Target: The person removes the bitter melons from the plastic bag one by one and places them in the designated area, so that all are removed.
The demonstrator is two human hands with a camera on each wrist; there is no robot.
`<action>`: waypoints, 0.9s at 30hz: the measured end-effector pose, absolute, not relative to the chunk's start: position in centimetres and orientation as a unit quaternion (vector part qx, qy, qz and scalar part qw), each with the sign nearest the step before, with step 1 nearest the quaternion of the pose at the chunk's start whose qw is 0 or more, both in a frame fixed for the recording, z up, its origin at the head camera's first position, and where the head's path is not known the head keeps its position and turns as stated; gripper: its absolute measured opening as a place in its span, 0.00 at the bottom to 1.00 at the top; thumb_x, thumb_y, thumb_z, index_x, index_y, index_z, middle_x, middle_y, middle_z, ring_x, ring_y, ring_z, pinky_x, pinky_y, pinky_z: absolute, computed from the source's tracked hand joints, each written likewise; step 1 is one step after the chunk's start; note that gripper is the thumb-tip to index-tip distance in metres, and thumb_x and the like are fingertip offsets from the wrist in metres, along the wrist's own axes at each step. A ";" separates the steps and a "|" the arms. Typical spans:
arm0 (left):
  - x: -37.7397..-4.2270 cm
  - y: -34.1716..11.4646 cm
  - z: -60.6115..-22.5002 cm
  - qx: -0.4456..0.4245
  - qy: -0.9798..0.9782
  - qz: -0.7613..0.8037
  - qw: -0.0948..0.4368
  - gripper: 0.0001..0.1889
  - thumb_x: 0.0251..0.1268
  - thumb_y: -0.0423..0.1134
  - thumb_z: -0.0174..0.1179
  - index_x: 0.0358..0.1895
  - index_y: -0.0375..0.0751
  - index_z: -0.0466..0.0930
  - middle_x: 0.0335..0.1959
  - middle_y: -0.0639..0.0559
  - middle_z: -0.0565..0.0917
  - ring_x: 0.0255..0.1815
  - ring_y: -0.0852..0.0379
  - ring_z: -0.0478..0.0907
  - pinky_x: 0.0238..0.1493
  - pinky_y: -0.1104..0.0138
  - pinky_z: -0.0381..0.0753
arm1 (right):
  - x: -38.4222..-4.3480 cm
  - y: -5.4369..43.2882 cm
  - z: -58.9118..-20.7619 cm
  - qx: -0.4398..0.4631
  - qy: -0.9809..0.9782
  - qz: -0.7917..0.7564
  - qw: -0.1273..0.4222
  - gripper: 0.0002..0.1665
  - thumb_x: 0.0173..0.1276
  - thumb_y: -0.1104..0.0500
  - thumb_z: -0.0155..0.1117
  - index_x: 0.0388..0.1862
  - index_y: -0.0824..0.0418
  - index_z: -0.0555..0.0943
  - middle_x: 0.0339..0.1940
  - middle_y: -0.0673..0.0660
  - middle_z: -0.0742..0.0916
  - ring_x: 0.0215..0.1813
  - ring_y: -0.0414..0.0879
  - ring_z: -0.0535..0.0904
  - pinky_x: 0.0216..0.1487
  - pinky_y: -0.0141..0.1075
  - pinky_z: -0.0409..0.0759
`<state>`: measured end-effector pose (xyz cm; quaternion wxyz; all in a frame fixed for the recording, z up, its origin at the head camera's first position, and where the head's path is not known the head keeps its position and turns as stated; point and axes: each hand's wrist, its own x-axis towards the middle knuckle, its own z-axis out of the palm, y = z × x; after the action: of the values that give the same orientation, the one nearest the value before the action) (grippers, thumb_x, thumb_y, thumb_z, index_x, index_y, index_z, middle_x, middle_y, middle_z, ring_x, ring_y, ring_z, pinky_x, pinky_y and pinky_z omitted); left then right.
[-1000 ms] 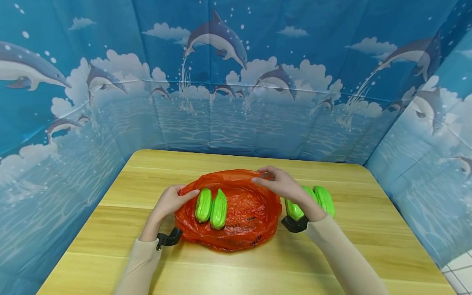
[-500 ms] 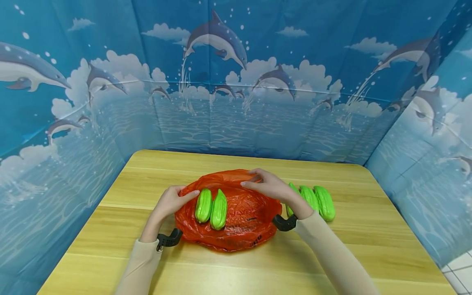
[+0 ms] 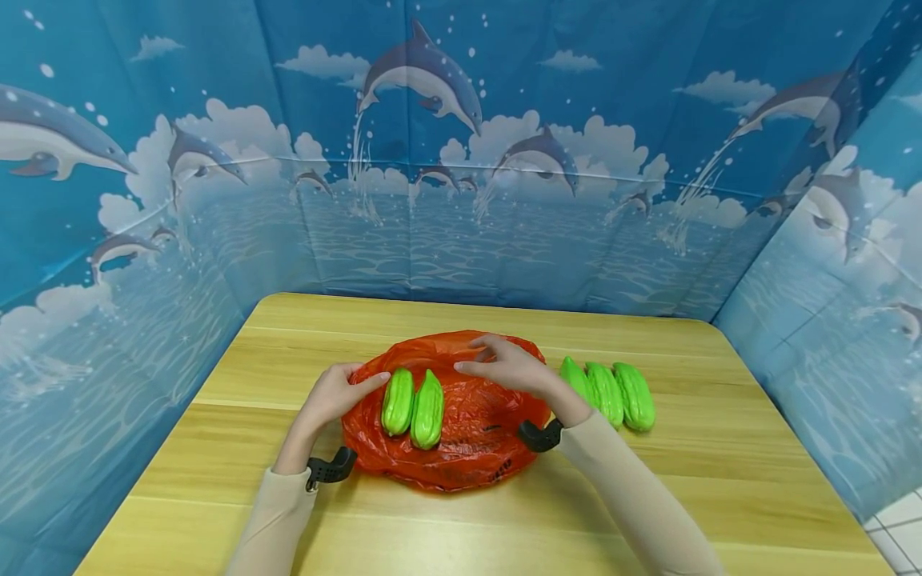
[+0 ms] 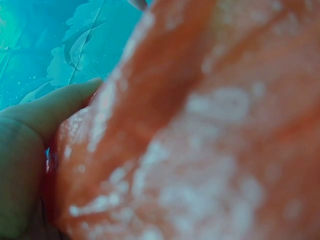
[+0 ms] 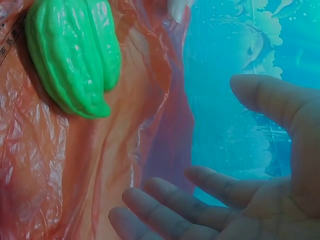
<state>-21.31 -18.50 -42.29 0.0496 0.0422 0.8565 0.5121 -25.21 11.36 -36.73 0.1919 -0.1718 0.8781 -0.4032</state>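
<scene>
Shifted leftward since the earlier frames: R hand [image 3: 511,370], now held over the far R part of the red bag [image 3: 471,420], so that more of the three green fruits [image 3: 607,392] is uncovered; these are lined up side by side on the wooden table [image 3: 446,528], just R of the bag. R fingers are held wide, thumb well apart from the rest; whether plastic is touched by them can't be told. Bag's L rim is pinched by the L hand [image 3: 337,392], w/ thumb laid over the inner side & other fingers mostly hidden behind the plastic; L wrist view is mostly filled by blurred bag. Bag is spread open in the table's middle, w/ black print [image 3: 500,470] seen near its front R edge. Two green fruits [image 3: 428,408] are laid side by side in its L half, near the L thumb. Black mounts [image 3: 333,466] are worn at both wrists, below beige sleeves [image 3: 274,520]. Table is backed by a blue dolphin-print sheet [image 3: 432,232]; white floor tiles [image 3: 903,524] are seen at lower R.
</scene>
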 end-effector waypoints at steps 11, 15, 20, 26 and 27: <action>-21.4 -18.5 -42.3 0.045 0.856 0.513 0.048 0.23 0.61 0.57 0.62 0.27 0.36 0.76 0.16 0.48 0.76 0.18 0.51 0.78 0.23 0.63 0.78 | -25.3 9.9 -37.3 -0.170 0.894 -0.368 0.189 0.39 0.62 0.38 0.63 0.65 0.58 0.69 0.59 0.60 0.77 0.54 0.51 0.75 0.49 0.46 0.75; -21.4 -18.5 -42.3 0.045 0.857 0.511 0.046 0.23 0.61 0.56 0.61 0.27 0.36 0.76 0.16 0.49 0.77 0.18 0.52 0.79 0.23 0.63 0.78 | -25.4 9.4 -37.7 -0.171 0.897 -0.362 0.188 0.39 0.62 0.37 0.63 0.65 0.59 0.70 0.58 0.60 0.77 0.54 0.51 0.75 0.48 0.45 0.76; -21.4 -18.5 -42.3 0.048 0.855 0.515 0.048 0.23 0.61 0.56 0.62 0.28 0.36 0.77 0.16 0.48 0.77 0.18 0.51 0.79 0.23 0.63 0.78 | -25.3 8.9 -37.9 -0.177 0.898 -0.356 0.191 0.41 0.62 0.37 0.63 0.65 0.61 0.69 0.59 0.60 0.77 0.55 0.52 0.75 0.49 0.46 0.76; -21.3 -18.4 -42.3 0.051 0.852 0.518 0.053 0.23 0.62 0.56 0.61 0.29 0.36 0.77 0.17 0.47 0.78 0.19 0.51 0.79 0.24 0.62 0.79 | -25.3 8.2 -38.2 -0.181 0.904 -0.336 0.191 0.43 0.62 0.35 0.61 0.67 0.61 0.67 0.61 0.59 0.76 0.57 0.53 0.74 0.52 0.48 0.74; -21.3 -18.5 -42.3 0.052 0.852 0.518 0.052 0.23 0.62 0.55 0.61 0.29 0.35 0.77 0.17 0.47 0.78 0.19 0.51 0.79 0.24 0.62 0.79 | -25.3 8.2 -38.3 -0.183 0.904 -0.335 0.191 0.43 0.62 0.35 0.61 0.66 0.61 0.68 0.61 0.59 0.76 0.56 0.53 0.74 0.52 0.49 0.74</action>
<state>-21.31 -18.48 -42.34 0.0525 0.0518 0.8521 0.5182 -25.35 8.17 -38.33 0.1908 -0.1825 0.9043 -0.3354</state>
